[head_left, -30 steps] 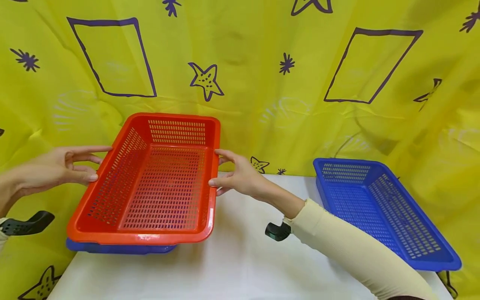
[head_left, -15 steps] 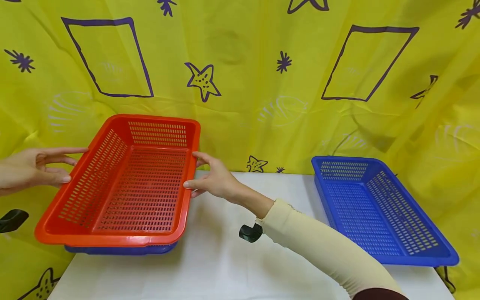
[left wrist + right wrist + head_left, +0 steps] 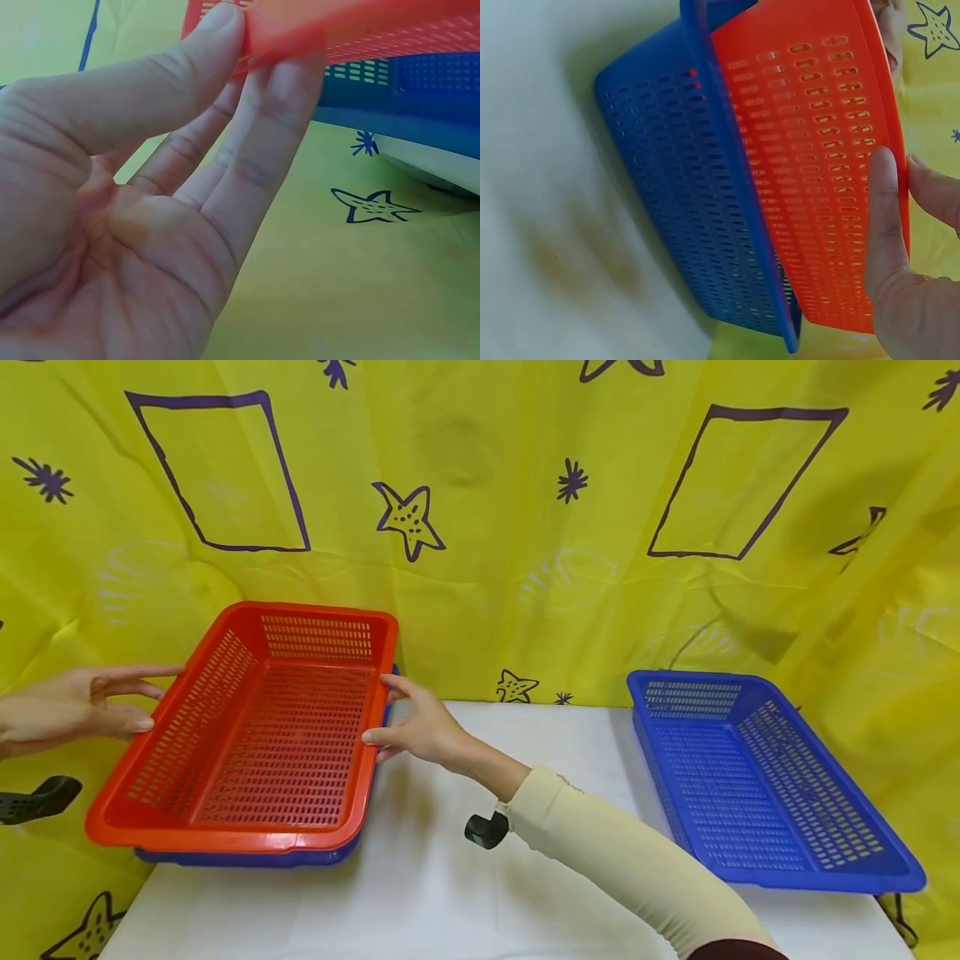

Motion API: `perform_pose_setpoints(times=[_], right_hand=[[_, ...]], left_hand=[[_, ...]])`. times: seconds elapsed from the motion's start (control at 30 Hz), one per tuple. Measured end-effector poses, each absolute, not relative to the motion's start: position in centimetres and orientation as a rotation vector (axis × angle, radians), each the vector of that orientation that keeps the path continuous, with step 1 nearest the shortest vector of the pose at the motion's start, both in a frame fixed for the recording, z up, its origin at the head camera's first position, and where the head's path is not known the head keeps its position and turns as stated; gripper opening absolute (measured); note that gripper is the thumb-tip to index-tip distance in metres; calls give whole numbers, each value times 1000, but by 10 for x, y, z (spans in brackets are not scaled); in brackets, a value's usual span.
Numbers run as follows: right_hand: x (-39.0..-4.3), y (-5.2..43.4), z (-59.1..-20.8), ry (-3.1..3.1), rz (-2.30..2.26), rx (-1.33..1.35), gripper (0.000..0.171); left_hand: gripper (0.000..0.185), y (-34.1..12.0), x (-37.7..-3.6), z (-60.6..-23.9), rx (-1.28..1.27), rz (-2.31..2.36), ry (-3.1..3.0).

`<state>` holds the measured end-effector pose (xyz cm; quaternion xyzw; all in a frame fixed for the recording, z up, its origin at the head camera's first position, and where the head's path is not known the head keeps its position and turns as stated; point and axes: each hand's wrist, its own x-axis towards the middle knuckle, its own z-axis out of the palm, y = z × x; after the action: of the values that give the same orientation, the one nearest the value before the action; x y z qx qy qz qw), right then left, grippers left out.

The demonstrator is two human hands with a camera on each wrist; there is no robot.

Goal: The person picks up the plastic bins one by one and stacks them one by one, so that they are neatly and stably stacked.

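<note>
A red slotted plastic basket [image 3: 285, 743] sits partly down inside a blue basket [image 3: 247, 858] at the table's left side. My left hand [image 3: 90, 706] grips the red basket's left rim, thumb on top and fingers beneath. In the left wrist view that hand [image 3: 172, 157] pinches the red rim [image 3: 300, 30]. My right hand [image 3: 423, 722] holds the opposite rim between thumb and fingers. The right wrist view shows the red wall [image 3: 802, 165] rising out of the blue basket [image 3: 667, 180], with my right hand [image 3: 915, 247] at its upper edge.
Another blue slotted basket [image 3: 738, 793] stands at the right side of the white table [image 3: 480, 877], reaching toward its front right. A yellow patterned curtain [image 3: 480, 527] hangs behind and along the table's sides.
Both hands have carried the red basket leftward over the left blue basket. Over the last half second it has lowered into it, and more of the blue rim shows on the right.
</note>
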<state>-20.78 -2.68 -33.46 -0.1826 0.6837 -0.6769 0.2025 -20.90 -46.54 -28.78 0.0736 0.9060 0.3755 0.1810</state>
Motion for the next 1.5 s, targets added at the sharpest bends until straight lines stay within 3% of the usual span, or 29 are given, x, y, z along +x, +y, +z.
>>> perform_pose_setpoints(times=[0.67, 1.5], right_hand=[[-215, -35, -364, 1950, -1858, -437, 90], [-217, -44, -391, 1957, -1845, -371, 89]], left_hand=[[62, -461, -212, -313, 351, 1237, 2426], [65, -470, -220, -348, 401, 1310, 2227]])
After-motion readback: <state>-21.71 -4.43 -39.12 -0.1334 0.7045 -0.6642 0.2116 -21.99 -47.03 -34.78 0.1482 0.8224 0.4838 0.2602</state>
